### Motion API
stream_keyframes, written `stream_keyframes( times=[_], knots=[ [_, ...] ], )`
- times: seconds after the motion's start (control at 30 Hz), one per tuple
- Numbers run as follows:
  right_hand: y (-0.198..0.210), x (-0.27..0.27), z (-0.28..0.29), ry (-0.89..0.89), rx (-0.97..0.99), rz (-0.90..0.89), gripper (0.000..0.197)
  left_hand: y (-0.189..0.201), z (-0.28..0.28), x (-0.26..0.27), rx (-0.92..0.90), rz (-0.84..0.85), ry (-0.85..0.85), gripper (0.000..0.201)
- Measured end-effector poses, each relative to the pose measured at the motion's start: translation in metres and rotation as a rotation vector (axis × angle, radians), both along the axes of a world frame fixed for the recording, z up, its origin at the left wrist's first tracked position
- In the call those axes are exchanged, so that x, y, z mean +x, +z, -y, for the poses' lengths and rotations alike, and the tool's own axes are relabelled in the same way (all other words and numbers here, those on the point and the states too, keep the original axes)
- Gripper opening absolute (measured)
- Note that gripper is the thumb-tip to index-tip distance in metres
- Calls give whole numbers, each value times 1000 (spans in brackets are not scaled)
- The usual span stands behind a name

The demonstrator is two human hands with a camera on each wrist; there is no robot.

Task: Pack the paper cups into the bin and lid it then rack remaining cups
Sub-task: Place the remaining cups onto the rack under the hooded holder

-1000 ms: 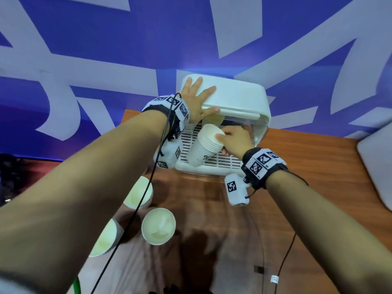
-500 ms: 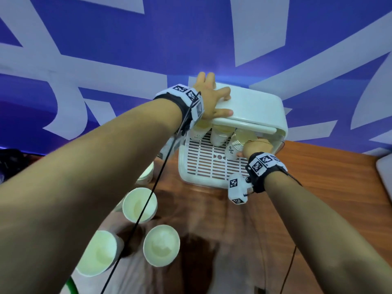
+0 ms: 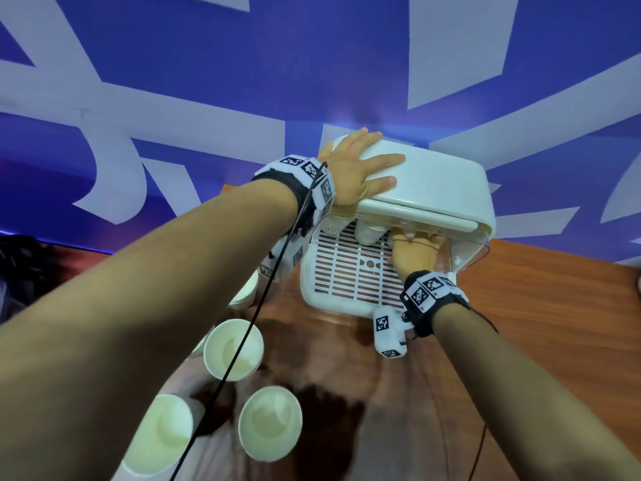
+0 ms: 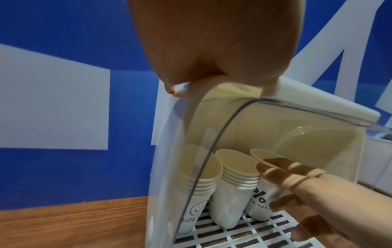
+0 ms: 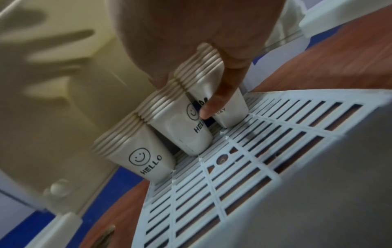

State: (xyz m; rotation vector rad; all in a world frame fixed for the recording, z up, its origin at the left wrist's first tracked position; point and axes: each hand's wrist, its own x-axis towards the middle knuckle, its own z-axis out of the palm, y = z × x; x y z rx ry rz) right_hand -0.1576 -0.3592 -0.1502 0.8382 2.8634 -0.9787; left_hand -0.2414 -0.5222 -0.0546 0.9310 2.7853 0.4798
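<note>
- The bin [image 3: 333, 300] sits at the far edge of the wooden desk [image 3: 520, 324], against a blue and white wall [image 3: 312, 57]; its slatted white floor [image 5: 244, 151] faces up.
- The lid [image 3: 437, 182] is a hinged white cover, tipped up and back, its front lip raised over the slatted floor.
- The left hand [image 3: 353, 171] lies flat on the top of the lid with its fingers [image 3: 385, 160] straight and spread, the palm pressing on the lid's left end.
- The right hand [image 3: 414, 253] reaches under the raised lid; its fingers [image 5: 222, 94] are wrapped round the rightmost stack of cups [image 5: 224, 100].
- Three stacks stand in a row at the back of the bin: left stack [image 4: 199, 188], middle stack [image 4: 231, 193], and the held rightmost one.
- Each stack has its base on the slats and its open mouth up, the long axis leaning toward the bin's back wall.
- The printed sides, with a smiley and "HELLO", face the front.
- Loose single cups [image 3: 234, 348] stand upright on the desk to the left and nearer the person, mouths up, well apart from the bin.
- One more cup [image 3: 244, 293] stands just beside the bin's left side, partly hidden by the left forearm.
</note>
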Motion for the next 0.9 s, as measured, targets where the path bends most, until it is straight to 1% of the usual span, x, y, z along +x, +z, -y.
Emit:
stream_keyframes(
  times=[0.03,0.07,0.1,0.17,0.27,0.3,0.4,0.47,0.53,0.67,0.77,0.8,0.83,0.9],
  knots=[
    [4,2,1,-11,-32,53,48,0,-1,0,4,6,2,51],
    [5,2,1,12,-42,122,49,-1,-1,0,8,14,3,51],
    [6,0,1,62,-1,201,47,-1,-1,0,12,20,5,50],
    [5,-3,-1,126,81,247,44,0,-1,1,19,25,5,50],
    [10,-4,1,122,59,300,45,2,-1,1,4,33,3,50],
    [15,-4,1,150,76,326,45,3,-1,1,-1,39,4,50],
    [23,-2,1,87,47,369,54,5,-1,3,-19,69,10,50],
    [23,-1,1,59,68,393,56,8,-2,5,-37,80,16,51],
    [24,4,5,35,70,330,56,9,-3,7,-56,84,23,51],
    [37,21,24,-56,-102,141,72,11,-4,8,-70,84,20,51],
    [49,28,44,-38,-52,53,72,12,-4,9,-72,88,23,51],
    [50,27,49,-16,-15,29,69,12,-3,9,-67,92,24,51],
    [50,27,53,31,24,0,61,13,-3,9,-65,95,26,51],
    [49,25,61,171,74,-123,37,16,-5,10,-82,99,25,51]
  ],
)
